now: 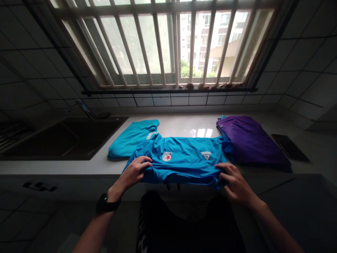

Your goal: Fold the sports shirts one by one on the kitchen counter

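Blue shirt [185, 151], rumpled, white logo [206, 155], round badge [166, 156], left hand [134, 171] and right hand [235, 181] pinching near edge

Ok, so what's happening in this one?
A person at a counter below a barred window is handling a blue PEAK shirt. The left hand and right hand are both on its near part, which hangs over the counter's front edge. A folded teal shirt lies to the left, beside the sink, and a folded purple garment lies to the right.
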Demonstrator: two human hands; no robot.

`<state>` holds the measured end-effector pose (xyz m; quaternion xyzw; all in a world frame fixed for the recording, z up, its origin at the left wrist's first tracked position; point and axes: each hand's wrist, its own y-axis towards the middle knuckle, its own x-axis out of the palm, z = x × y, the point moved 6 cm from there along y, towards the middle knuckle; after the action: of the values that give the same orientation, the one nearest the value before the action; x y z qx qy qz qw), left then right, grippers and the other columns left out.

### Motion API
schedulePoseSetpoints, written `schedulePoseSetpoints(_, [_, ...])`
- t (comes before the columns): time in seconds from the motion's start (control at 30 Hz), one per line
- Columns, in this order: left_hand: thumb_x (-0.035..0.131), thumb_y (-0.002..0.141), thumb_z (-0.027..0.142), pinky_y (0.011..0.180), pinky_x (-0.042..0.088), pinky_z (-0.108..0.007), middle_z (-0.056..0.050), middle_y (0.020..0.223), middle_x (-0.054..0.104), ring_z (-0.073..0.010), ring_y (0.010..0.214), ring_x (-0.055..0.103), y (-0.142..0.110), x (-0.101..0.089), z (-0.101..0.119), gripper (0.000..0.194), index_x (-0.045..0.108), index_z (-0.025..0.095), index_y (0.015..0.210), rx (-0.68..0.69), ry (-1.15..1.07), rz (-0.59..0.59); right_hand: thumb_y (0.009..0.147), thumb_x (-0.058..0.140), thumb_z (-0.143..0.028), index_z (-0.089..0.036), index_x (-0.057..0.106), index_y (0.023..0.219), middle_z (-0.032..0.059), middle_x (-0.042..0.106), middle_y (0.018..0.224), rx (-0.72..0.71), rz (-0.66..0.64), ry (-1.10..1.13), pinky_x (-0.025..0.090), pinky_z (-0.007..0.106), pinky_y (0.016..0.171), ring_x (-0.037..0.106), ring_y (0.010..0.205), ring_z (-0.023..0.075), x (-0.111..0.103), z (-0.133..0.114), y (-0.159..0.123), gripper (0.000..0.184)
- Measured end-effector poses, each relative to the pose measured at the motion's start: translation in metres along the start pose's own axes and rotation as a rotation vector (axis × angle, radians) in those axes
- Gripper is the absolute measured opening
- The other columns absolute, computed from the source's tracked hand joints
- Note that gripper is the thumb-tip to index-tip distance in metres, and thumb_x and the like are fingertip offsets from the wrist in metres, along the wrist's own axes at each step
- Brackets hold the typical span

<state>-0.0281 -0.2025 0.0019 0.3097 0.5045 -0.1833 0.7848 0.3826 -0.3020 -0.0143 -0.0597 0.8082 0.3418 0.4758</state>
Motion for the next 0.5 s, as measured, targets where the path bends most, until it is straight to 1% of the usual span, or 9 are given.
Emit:
schedulePoseSetpoints(0.07, [0.046,0.073,0.001,0.106,0.053,-0.039,-0.007,0.123,0.074,-0.0221,0.121,0.066,-0.004,-0.003,0.001,0.047,0.076,0.022,0.103,0.037,-0.05,-0.068,0.071,0.052,-0.007,-0.022,0.066,0.082,0.0106,0.059,0.15,-0.002,-0.072,0.026,0.037,0.063,0.119,0.051,0.141,0.0356,0.007,0.002,-0.003,0.024])
schedulePoseSetpoints(0.13, [0.048,0.074,0.004,0.109,0.052,-0.04,-0.006,0.126,0.075,-0.0229,0.125,0.065,-0.011,-0.01,0.001,0.047,0.078,0.024,0.104,0.059,-0.088,-0.111,0.077,0.05,-0.012,-0.023,0.069,0.08,0.008,0.058,0.153,-0.009,-0.1,0.085,0.034,0.064,0.12,0.047,0.145,0.0364,0.008,0.004,-0.005,0.022])
schedulePoseSetpoints(0.2, [0.05,0.08,0.012,0.112,0.05,-0.043,-0.005,0.126,0.076,-0.0248,0.125,0.066,-0.017,-0.016,0.0,0.038,0.08,0.026,0.099,0.059,-0.114,-0.125,0.087,0.046,-0.019,-0.024,0.072,0.088,0.0082,0.06,0.15,0.073,-0.03,0.145,0.04,0.059,0.117,0.052,0.142,0.0351,0.004,0.013,-0.004,0.026])
schedulePoseSetpoints(0.23, [0.05,0.084,0.017,0.113,0.049,-0.044,-0.004,0.123,0.078,-0.0256,0.123,0.067,-0.017,-0.019,-0.002,0.032,0.08,0.027,0.094,0.036,-0.124,-0.11,0.092,0.043,-0.023,-0.024,0.072,0.096,0.0099,0.063,0.146,0.168,0.042,0.15,0.045,0.056,0.113,0.057,0.136,0.034,0.0,0.021,-0.002,0.029])
schedulePoseSetpoints(0.27, [0.049,0.088,0.024,0.113,0.048,-0.044,-0.005,0.118,0.079,-0.0261,0.12,0.068,-0.016,-0.022,-0.006,0.03,0.079,0.026,0.09,-0.02,-0.125,-0.074,0.095,0.042,-0.027,-0.023,0.072,0.104,0.0125,0.066,0.139,0.291,0.123,0.126,0.05,0.053,0.107,0.062,0.128,0.0331,-0.003,0.031,0.001,0.031])
schedulePoseSetpoints(0.3, [0.048,0.092,0.03,0.112,0.049,-0.044,-0.006,0.114,0.08,-0.0265,0.116,0.07,-0.013,-0.025,-0.012,0.031,0.079,0.026,0.09,-0.117,-0.106,-0.013,0.096,0.042,-0.031,-0.022,0.07,0.112,0.0151,0.068,0.132,0.421,0.196,0.075,0.053,0.051,0.102,0.066,0.12,0.0329,-0.005,0.04,0.003,0.033])
schedulePoseSetpoints(0.37, [0.049,0.092,0.039,0.107,0.052,-0.042,-0.01,0.112,0.078,-0.0283,0.111,0.071,-0.004,-0.028,-0.028,0.032,0.076,0.022,0.1,-0.401,-0.011,0.131,0.096,0.047,-0.037,-0.017,0.066,0.124,0.0186,0.07,0.117,0.613,0.264,-0.064,0.055,0.05,0.097,0.069,0.107,0.0342,-0.004,0.054,0.013,0.039])
schedulePoseSetpoints(0.43, [0.055,0.088,0.044,0.103,0.053,-0.042,-0.015,0.115,0.075,-0.0317,0.112,0.069,0.006,-0.026,-0.04,0.041,0.07,0.016,0.113,-0.667,0.113,0.191,0.094,0.054,-0.041,-0.012,0.063,0.129,0.0213,0.07,0.111,0.674,0.228,-0.156,0.054,0.052,0.097,0.068,0.104,0.0369,0.004,0.062,0.028,0.047])
schedulePoseSetpoints(0.5, [0.062,0.083,0.052,0.105,0.05,-0.044,-0.021,0.122,0.07,-0.0364,0.119,0.065,0.02,-0.021,-0.044,0.056,0.066,0.011,0.122,-0.813,0.207,0.159,0.091,0.06,-0.044,-0.01,0.062,0.131,0.023,0.07,0.111,0.66,0.156,-0.145,0.054,0.052,0.096,0.068,0.106,0.0389,0.016,0.067,0.045,0.052])
